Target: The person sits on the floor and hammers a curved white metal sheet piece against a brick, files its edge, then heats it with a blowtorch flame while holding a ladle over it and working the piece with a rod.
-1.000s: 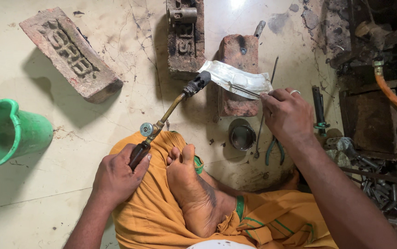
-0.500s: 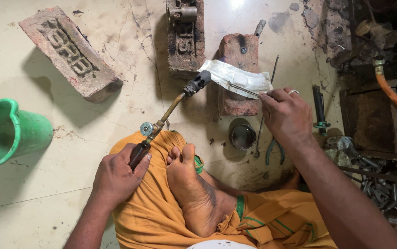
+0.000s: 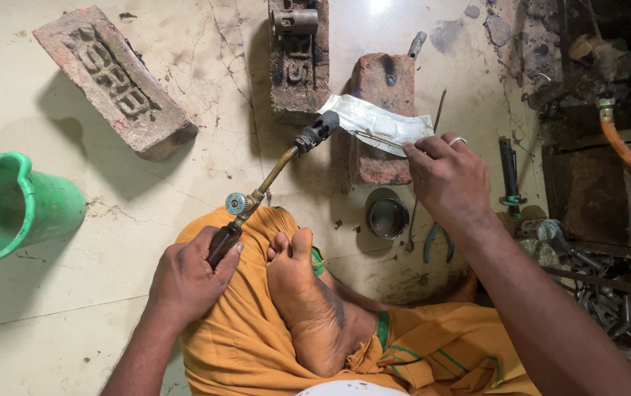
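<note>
Two hands are at work over the pale, cracked floor (image 3: 110, 242): the left hand (image 3: 187, 282) is wrapped around the dark handle of a brass-necked gas torch (image 3: 271, 172), whose black nozzle points at a flat, silvery-white metal piece (image 3: 378, 121) lying across a worn red brick (image 3: 383, 158). The right hand (image 3: 447, 176), a ring on one finger, pinches a thin metal rod (image 3: 378, 137) between thumb and fingertips, its tip resting on that piece just beside the nozzle. By the look of it, this is the joining step, torch and rod brought together at one spot; no flame is visible, so I cannot tell whether the torch is lit. The next move would seem to call for a steady nozzle and the rod tip kept on the seam. As for containers, a small round dark metal cup (image 3: 387, 216) stands just below the brick, its contents too dark to make out, and a green plastic bucket (image 3: 15, 205) lies tilted at the left edge, nothing showing inside. Blue-handled pliers (image 3: 436, 242) lie near the cup.
</note>
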